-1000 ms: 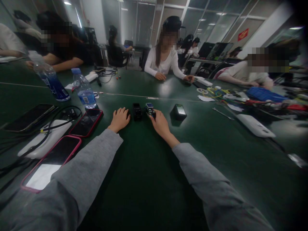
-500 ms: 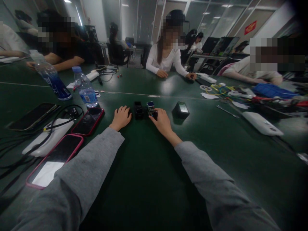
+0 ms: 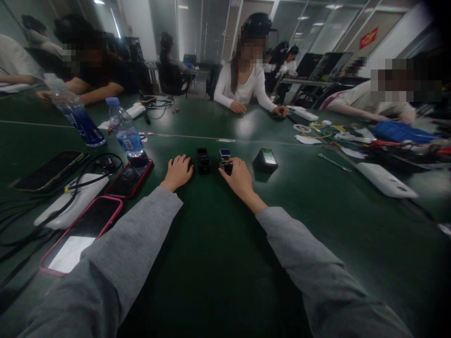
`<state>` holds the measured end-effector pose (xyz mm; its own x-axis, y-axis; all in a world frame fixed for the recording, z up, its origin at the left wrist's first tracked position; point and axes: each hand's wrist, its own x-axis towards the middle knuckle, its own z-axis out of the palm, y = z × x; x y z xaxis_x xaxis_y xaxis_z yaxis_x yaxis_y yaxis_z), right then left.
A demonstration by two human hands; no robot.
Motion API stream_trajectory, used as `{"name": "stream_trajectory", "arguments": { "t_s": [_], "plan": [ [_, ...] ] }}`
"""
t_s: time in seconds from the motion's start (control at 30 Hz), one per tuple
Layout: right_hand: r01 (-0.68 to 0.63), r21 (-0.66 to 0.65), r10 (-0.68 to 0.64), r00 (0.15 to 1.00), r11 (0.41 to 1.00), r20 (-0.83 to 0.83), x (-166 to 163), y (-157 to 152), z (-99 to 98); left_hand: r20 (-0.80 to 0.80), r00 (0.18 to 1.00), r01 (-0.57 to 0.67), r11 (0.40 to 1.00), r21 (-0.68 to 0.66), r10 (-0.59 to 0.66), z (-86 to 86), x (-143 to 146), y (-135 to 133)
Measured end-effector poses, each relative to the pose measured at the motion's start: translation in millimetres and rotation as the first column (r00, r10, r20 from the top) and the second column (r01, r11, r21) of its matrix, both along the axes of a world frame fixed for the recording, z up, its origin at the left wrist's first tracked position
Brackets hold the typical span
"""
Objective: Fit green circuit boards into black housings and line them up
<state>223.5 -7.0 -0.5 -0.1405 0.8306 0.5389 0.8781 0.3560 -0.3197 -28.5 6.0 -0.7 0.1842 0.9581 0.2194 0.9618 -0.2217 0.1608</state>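
My left hand (image 3: pixel 178 172) lies flat on the green table (image 3: pixel 218 244) with its fingers stretched forward, holding nothing. Just right of it stands a small black block (image 3: pixel 203 160), apart from the fingers. My right hand (image 3: pixel 238 176) is curled around a small black device with a blue-lit top (image 3: pixel 224 159), thumb and fingers pinching its near side. Both arms wear grey sleeves.
A black box with a shiny top (image 3: pixel 266 160) sits right of my right hand. Phones (image 3: pixel 128 177) (image 3: pixel 79 232), a white power bank (image 3: pixel 65 206) with cables and two water bottles (image 3: pixel 124 129) lie left. A white device (image 3: pixel 385 180), a tool and wires lie right. Other people sit across.
The small device in my right hand has shifted slightly right, opening a gap from the black block. My left hand stays put.
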Motion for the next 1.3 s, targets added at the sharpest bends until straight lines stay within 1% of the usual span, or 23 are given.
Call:
{"name": "stream_trajectory", "arguments": {
  "t_s": [0.23,0.37,0.6,0.8,1.0,1.3],
  "plan": [
    [-0.019,0.001,0.019,1.000,1.000,-0.025,-0.1,-1.7,1.3,0.005,1.000,0.003,1.000,0.001,-0.003,-0.6,-0.3,0.6],
    [-0.039,-0.024,0.037,0.997,0.999,-0.063,-0.2,-3.1,3.3,0.000,1.000,0.001,1.000,-0.002,-0.001,0.2,-0.5,0.2],
    [-0.012,-0.074,0.003,0.994,0.997,-0.113,-0.4,-3.0,3.7,0.008,1.000,0.005,0.999,-0.038,-0.004,4.5,-0.3,-1.2],
    [-0.034,-0.099,0.008,0.968,0.995,-0.252,3.8,4.0,-3.1,0.011,1.000,-0.001,1.000,-0.011,0.002,1.6,-0.7,-0.2],
    [-0.047,-0.141,-0.018,0.905,0.989,-0.424,7.7,11.7,-6.0,-0.004,1.000,-0.009,1.000,0.000,0.009,1.7,1.1,-1.8],
    [-0.052,-0.166,-0.038,0.869,0.985,-0.493,13.5,18.1,-10.7,0.007,1.000,-0.001,1.000,0.004,0.001,-2.0,-1.2,0.8]
  ]
}}
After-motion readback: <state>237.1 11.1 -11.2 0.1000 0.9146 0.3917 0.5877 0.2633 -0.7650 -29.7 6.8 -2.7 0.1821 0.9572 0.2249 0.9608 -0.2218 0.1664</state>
